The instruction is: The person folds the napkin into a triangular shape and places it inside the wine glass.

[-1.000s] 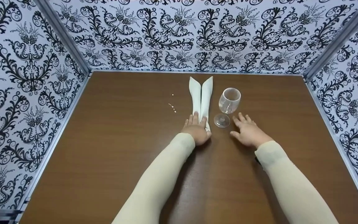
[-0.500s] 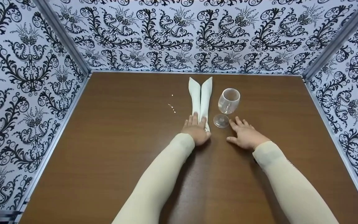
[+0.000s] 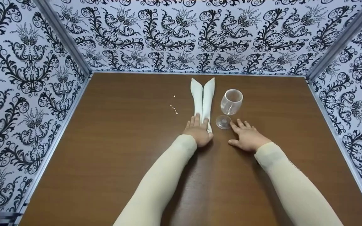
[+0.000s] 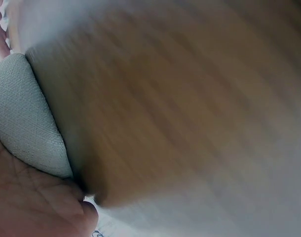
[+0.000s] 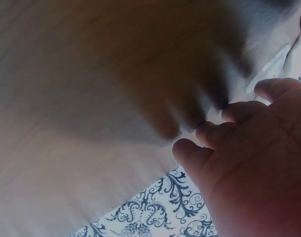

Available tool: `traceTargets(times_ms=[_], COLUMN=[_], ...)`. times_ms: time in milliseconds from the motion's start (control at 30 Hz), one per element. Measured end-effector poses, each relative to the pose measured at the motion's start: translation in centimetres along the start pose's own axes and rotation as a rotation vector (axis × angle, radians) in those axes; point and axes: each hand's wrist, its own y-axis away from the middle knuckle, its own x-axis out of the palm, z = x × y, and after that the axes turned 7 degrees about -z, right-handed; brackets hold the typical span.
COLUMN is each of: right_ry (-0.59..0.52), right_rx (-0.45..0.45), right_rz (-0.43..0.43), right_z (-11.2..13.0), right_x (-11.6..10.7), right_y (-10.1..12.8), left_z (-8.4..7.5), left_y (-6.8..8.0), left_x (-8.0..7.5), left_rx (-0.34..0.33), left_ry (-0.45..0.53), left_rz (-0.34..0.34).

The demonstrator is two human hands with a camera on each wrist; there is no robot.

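Note:
A white cloth napkin [image 3: 196, 94], folded into two upright-pointed strips like rabbit ears, lies on the brown table. My left hand [image 3: 200, 133] rests flat over its near end with straight fingers; in the left wrist view the white cloth [image 4: 27, 113] shows beneath the palm [image 4: 37, 202]. To the right of the napkin stands a clear stemmed glass [image 3: 231, 102], upright. My right hand [image 3: 250, 136] lies just below and right of it, fingers spread, the index fingertip at the edge of the glass's base; whether it touches cannot be told. Nothing is in that hand.
Several tiny white specks [image 3: 174, 109] dot the wooden table [image 3: 115, 135] left of the napkin. Black-and-white patterned walls [image 3: 174, 34] rise behind and on both sides, joined by grey metal rails [image 3: 63, 34].
My right hand has slid slightly left and back toward me, its index fingertip coming to the edge of the glass's base. The left hand, napkin and glass stay put.

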Motion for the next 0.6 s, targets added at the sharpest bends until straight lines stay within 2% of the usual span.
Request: traceTargets(times_ms=[233, 367, 600], right_ry=[0.003, 0.01, 0.03], right_rx=[0.027, 0.025, 0.003], right_rz=[-0.004, 0.003, 0.012], right_z=[-0.5, -0.7, -0.6], right_x=[-0.1, 0.1, 0.4], right_y=[0.1, 0.1, 0.1], left_z=[-0.1, -0.4, -1.1], left_y=[-0.2, 0.2, 1.6], left_x=[0.1, -0.2, -2.3], left_rx=[0.005, 0.002, -0.003], left_ry=[0.0, -0.006, -0.065], left_rz=[0.002, -0.008, -0.005])
